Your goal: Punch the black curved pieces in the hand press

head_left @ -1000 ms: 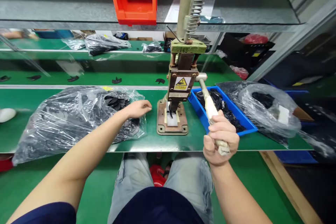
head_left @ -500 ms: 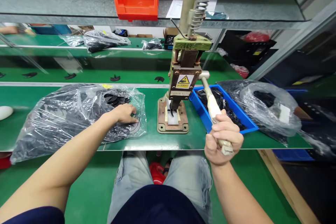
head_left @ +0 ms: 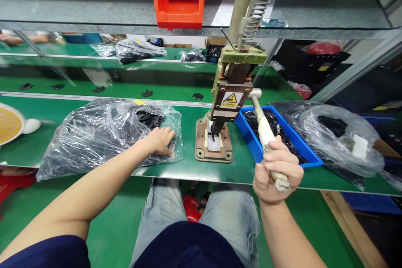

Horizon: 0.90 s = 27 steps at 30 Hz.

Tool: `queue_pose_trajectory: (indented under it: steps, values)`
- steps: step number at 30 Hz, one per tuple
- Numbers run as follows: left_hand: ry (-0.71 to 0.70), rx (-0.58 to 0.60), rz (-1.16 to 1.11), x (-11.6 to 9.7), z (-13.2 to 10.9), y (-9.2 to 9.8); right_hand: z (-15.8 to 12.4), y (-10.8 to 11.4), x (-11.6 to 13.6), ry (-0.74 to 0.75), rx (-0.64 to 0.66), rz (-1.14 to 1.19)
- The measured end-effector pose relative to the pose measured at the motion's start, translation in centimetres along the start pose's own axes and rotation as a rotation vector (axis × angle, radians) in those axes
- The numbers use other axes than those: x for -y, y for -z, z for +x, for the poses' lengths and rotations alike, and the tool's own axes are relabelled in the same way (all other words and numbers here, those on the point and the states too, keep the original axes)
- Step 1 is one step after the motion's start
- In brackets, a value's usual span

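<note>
My right hand (head_left: 279, 168) is wrapped round the tape-covered lever handle (head_left: 266, 132) of a green hand press (head_left: 230, 100). Under its ram, a small black curved part (head_left: 213, 134) sits on a pale plate on the base. To the left lies a clear plastic bag (head_left: 91, 138) full of flat black pieces. My left hand (head_left: 160, 140) rests on this bag by its opening, fingers and thumb apart; the fingertips point down onto it near a round grey shape. Black pieces (head_left: 150, 119) show in the bag's mouth just beyond the hand.
Right of the press stand a blue tray (head_left: 295, 144) of black parts and another plastic bag (head_left: 342, 134). Several curved black parts (head_left: 147, 93) lie in a row on the green strip behind. A red bin (head_left: 179, 16) sits on the shelf above. Far left, a co-worker's arm (head_left: 28, 38) shows.
The view has swung left, so everything sits farther right in the picture. My left hand's fingers have straightened a little over the bag. My right hand keeps its grip on the lever.
</note>
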<state>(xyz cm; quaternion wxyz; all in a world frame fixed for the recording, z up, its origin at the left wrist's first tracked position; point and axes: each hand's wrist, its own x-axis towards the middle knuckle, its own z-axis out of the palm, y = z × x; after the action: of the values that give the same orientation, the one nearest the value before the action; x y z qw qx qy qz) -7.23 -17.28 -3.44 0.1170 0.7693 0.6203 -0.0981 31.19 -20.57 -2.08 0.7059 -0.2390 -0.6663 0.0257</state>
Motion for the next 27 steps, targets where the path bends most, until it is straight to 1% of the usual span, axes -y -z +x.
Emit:
queue_pose_trajectory:
  steps: [2,6,10,14,16,19,23,25,27]
  values:
    - [0.010,0.007,0.023,-0.3,-0.5,0.0,0.0,0.0,0.0,0.001,0.001,0.008]
    - [-0.006,0.028,-0.015,0.3,-1.5,-0.5,0.2,-0.1,0.2,0.014,0.013,0.014]
    - [0.000,0.018,0.022,0.6,-2.4,-1.1,0.1,-0.1,0.2,0.013,0.011,-0.008]
    - [-0.007,0.079,0.023,0.4,-2.6,-1.3,0.1,-0.2,0.1,0.013,-0.004,0.001]
    - [-0.033,0.081,-0.014,0.4,-2.5,-1.4,0.1,-0.2,0.1,0.018,-0.004,0.006]
    - [-0.048,0.018,-0.072,0.6,-2.2,-1.7,0.2,-0.2,0.1,0.020,-0.005,-0.004]
    - [-0.014,-0.092,-0.167,1.0,-1.8,-1.8,0.2,-0.1,0.1,0.015,-0.002,-0.010]
    - [0.023,-0.167,-0.281,1.2,-1.5,-1.7,0.2,-0.2,0.0,0.014,-0.003,-0.006]
    - [0.108,-0.246,-0.481,1.1,-1.0,-1.7,0.2,-0.2,0.0,0.017,-0.006,-0.001]
